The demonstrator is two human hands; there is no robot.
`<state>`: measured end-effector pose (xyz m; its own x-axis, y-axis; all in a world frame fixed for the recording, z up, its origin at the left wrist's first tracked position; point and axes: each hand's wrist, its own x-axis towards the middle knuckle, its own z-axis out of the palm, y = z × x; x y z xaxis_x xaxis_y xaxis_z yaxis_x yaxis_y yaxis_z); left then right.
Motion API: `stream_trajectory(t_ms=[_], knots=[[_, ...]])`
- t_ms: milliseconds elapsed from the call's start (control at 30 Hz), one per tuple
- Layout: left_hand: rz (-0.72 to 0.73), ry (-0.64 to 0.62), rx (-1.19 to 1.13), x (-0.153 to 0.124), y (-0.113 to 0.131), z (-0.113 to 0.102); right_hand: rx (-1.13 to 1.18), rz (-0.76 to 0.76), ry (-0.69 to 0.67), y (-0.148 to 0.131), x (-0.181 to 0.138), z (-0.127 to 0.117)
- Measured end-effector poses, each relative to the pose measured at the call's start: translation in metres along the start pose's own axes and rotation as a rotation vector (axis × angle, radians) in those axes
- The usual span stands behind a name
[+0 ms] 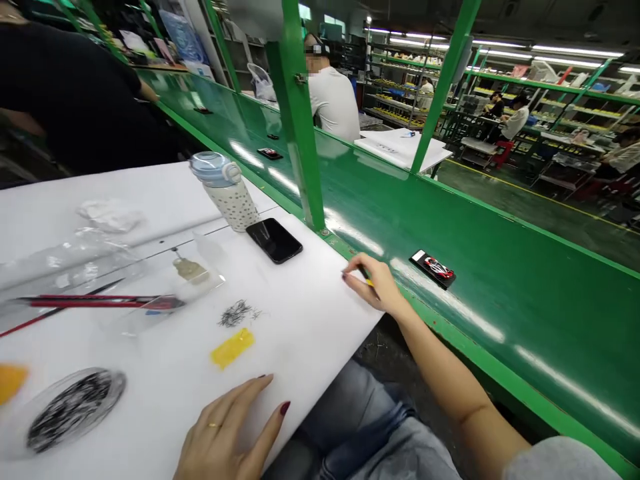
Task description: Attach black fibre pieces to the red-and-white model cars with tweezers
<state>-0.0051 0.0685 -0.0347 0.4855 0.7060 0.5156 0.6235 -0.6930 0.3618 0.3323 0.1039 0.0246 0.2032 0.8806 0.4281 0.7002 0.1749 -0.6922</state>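
Note:
My left hand (227,430) rests on the white table at the bottom, fingers apart, nothing in it. Close to its fingertips lie a yellow strip (233,348) and a small pile of thin black pieces (236,313). My right hand (375,285) is at the table's right edge beside the green conveyor. Its thumb and index finger are bent together; a bit of yellow shows between the fingers, but what they hold, if anything, I cannot make out. On the belt to its right lies a dark flat block (433,268) with red and white parts on top.
A black phone (275,240) and a dotted bottle (231,200) stand near the green post (300,133). Red-handled tools (100,302), clear plastic bags (65,263) and a bag of black pieces (70,410) lie on the left. Co-workers sit beyond; the conveyor (500,267) runs along the right.

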Motion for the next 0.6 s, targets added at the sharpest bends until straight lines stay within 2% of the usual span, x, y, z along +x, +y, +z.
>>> stream_trajectory(t_ms=[100,233,367,600], knots=[[-0.075,0.057,-0.021,0.007,0.015,-0.003,-0.015,-0.098,-0.208,-0.012,0.062,0.038],[-0.155,0.045,-0.037,0.011,0.020,-0.003,-0.121,-0.099,-0.244,-0.015,0.116,0.079],[-0.135,0.098,-0.005,0.006,0.017,0.001,-0.241,-0.061,-0.199,-0.006,0.119,0.094],[-0.087,0.066,-0.004,0.004,0.013,0.001,-0.289,-0.177,-0.302,0.003,0.107,0.088]])
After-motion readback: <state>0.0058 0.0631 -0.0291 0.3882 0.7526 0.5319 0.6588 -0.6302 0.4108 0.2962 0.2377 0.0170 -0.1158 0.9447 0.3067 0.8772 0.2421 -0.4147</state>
